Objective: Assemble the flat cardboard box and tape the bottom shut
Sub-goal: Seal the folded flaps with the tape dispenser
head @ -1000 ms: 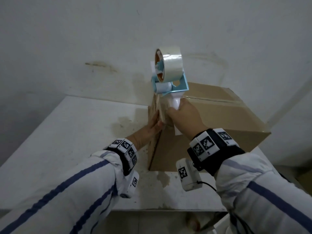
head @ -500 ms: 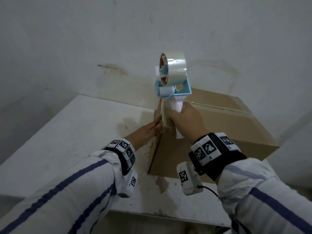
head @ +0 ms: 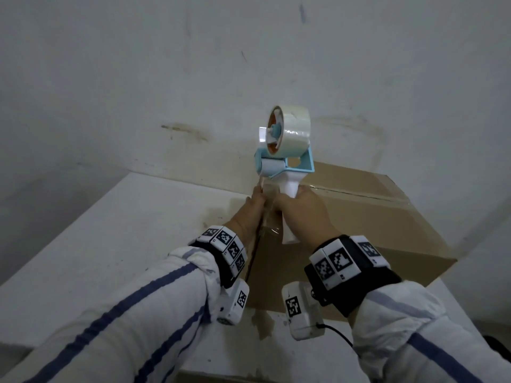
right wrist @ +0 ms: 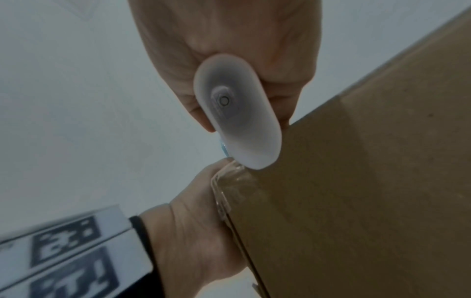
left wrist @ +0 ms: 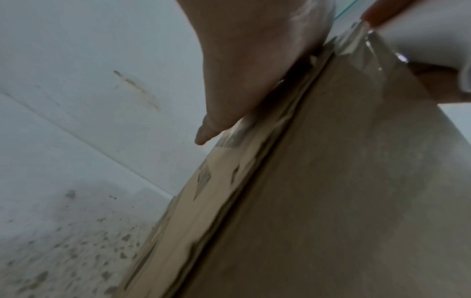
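A brown cardboard box (head: 359,225) stands on a white table (head: 110,244), its closed flaps facing up with a seam across them. My right hand (head: 301,214) grips the white handle (right wrist: 237,117) of a blue tape dispenser (head: 287,158), which stands upright at the box's near left top corner and carries a clear tape roll (head: 293,131). A strip of clear tape (left wrist: 362,46) wraps over that corner. My left hand (head: 249,214) lies flat with straight fingers (left wrist: 254,70) against the box's left side, pressing the tape there.
A stained white wall (head: 193,78) rises right behind the table and box. The table's bare surface stretches to the left of the box; its front edge (head: 221,366) is close to my forearms. Floor shows at the far right.
My left hand has slid up the box's left side toward the top corner. The dispenser stays upright at that corner in my right hand. The head view has shifted a little.
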Demonstrator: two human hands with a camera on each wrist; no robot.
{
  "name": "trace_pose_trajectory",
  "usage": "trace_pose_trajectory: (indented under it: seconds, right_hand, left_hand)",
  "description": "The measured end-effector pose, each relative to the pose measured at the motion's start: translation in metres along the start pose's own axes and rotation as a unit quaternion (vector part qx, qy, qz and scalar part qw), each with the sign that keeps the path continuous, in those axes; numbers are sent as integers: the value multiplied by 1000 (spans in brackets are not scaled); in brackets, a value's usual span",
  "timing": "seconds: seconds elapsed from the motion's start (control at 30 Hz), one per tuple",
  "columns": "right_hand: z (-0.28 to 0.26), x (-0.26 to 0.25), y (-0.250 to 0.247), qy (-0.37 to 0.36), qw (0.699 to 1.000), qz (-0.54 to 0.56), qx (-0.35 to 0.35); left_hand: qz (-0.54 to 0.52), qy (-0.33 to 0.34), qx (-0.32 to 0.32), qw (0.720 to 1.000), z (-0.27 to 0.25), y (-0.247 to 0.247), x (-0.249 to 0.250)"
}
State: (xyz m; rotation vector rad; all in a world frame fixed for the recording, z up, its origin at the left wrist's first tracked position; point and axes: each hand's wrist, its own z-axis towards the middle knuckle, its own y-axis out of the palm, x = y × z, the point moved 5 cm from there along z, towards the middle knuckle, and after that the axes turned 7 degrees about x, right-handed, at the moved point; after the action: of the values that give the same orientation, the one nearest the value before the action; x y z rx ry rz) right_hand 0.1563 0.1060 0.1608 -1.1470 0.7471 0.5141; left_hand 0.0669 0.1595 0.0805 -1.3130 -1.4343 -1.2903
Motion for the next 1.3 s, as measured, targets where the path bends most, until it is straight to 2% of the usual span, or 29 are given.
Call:
trace_pose_trajectory:
  seconds: [0.23,0.5,0.63,0.8,0.87,0.93,1.0,1.07,1.13,1.17,1.3]
  right_hand:
    - [15,13,1,62,997,35,19]
    - [17,16,5,74,996,35,39]
    - [15,13,4,69,996,28,40]
    - [10,9,4,59,997,23,32]
    - [7,6,2,48,998,19,30]
    - [4,3,1,33,999,6,28]
    - [1,0,0,23,1000,-10,18]
    - [0,-3,3,15,1000,-26,2]
    - [-3,-8,8,-2,999,-43,-14]
    - [-5,-11,12,-15,998,-50,-21]
    - [-13,-33,36,-58,996,-49,-43]
  left_hand:
    - [101,56,-26,993,32,1,32]
    - [-8,29,-26,999,32,2,20]
    - [-11,54,-28,998,28,-1,-3]
    - [-18,129,-80,988,6,4,-11]
    - [-1,114,-88,990,5,6,-15]
    - [17,154,-60,986,3,2,-8]
    - [24,166,-63,984,-5,-3,-1]
    - [73,178,-14,981,-9,-11,6]
    - [107,163,56,979,-12,-24,9]
    - [112,152,71,979,-11,-30,9]
    - [106,90,41,989,-20,-55,9]
